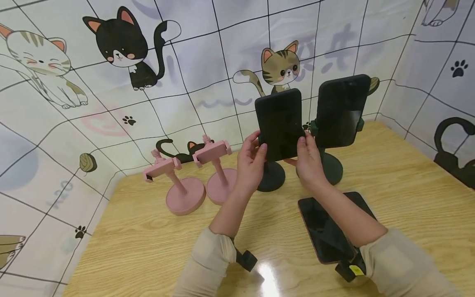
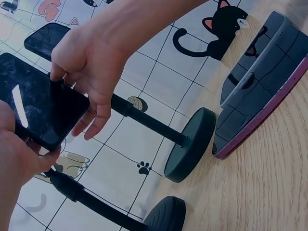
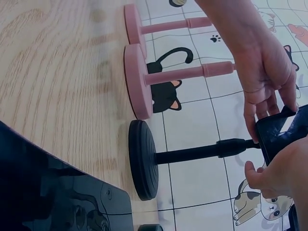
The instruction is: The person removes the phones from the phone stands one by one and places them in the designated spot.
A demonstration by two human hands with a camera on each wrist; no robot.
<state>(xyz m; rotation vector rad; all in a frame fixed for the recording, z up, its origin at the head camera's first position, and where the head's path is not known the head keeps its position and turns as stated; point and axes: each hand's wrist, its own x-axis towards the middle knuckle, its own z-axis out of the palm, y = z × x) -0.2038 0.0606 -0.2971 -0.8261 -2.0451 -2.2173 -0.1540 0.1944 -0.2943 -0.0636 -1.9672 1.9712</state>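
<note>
A black smartphone [image 1: 280, 123] stands upright at the top of a black phone stand [image 1: 272, 177]. My left hand [image 1: 252, 163] grips its left edge, thumb at the front and fingers partly hidden behind. On the opposite edge, my right hand [image 1: 309, 163] holds the phone low down with its thumb along the side. The left wrist view shows both the phone [image 2: 41, 103] and the right hand [image 2: 91, 67] closely. The holder behind the phone is mostly hidden. To the right, another dark phone [image 1: 343, 111] sits in a dark green stand [image 1: 332, 169].
Two pink phone stands [image 1: 185, 196] with bare clamps stand on the left of the wooden table [image 1: 148, 243]. Dark phones lie near my right forearm; a pink-edged phone [image 2: 269, 110] shows beside a grey-edged one [image 2: 252, 55]. A cat-print cloth [image 1: 208, 62] hangs behind.
</note>
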